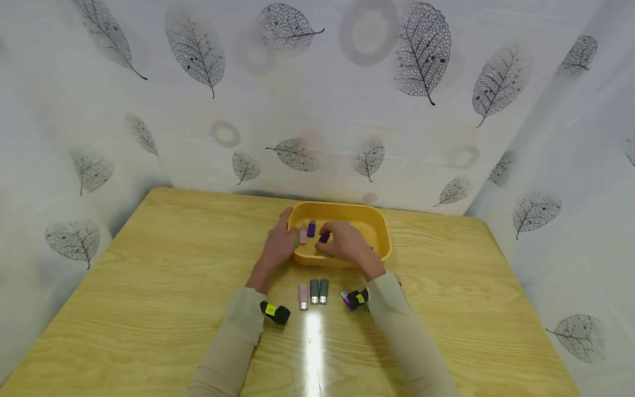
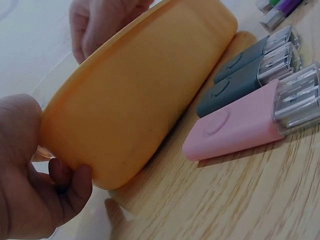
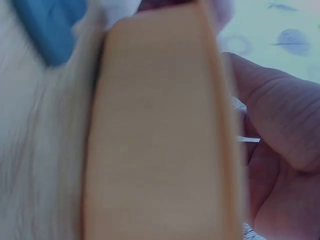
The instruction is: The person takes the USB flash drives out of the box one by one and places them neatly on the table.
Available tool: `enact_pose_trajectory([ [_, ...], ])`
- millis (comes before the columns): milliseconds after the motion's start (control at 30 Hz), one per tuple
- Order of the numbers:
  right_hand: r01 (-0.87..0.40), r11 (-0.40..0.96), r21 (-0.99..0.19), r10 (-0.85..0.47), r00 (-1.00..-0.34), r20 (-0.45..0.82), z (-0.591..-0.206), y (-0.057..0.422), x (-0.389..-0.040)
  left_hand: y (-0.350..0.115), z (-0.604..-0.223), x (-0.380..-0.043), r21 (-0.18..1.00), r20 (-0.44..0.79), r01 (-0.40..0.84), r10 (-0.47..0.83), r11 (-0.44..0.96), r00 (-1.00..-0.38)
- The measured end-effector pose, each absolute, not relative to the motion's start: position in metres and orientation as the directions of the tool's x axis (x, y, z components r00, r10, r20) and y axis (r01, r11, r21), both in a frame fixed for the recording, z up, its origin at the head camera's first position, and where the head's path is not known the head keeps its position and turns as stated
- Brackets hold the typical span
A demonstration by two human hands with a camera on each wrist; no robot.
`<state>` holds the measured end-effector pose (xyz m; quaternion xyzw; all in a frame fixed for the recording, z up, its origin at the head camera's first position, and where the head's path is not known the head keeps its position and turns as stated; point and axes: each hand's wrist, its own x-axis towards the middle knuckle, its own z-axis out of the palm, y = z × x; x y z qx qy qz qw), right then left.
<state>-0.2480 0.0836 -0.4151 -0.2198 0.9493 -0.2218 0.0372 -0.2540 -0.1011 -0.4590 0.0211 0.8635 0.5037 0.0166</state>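
My left hand (image 1: 279,242) grips the left end of a yellow plastic tray (image 1: 342,262), its thumb over the rim and its fingers curled against the outer wall in the left wrist view. Inside the tray, my right hand (image 1: 345,241) pinches a dark purple USB stick (image 1: 324,237) between thumb and fingers. At the tray's left end lie a purple USB stick (image 1: 311,229), a pink USB stick (image 1: 303,236) and a green one (image 1: 297,238), partly behind my left hand. In the right wrist view the tray wall hides the held stick.
In front of the tray lie a pink USB stick (image 2: 235,120) and two dark grey USB sticks (image 1: 319,291) side by side. Farther right, a purple stick (image 1: 346,300) and a green item are partly covered by the right wrist strap (image 1: 358,298). A leaf-patterned curtain (image 1: 317,110) surrounds the wooden table (image 1: 188,264).
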Motion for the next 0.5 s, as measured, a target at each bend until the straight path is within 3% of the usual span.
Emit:
enact_pose_trajectory([
  [500,-0.510,0.739,-0.440,-0.516,-0.849,0.115,-0.401,0.078,-0.204,-0.100,-0.460,-0.251,0.856,0.018,0.026,0.021,0.517,-1.000],
])
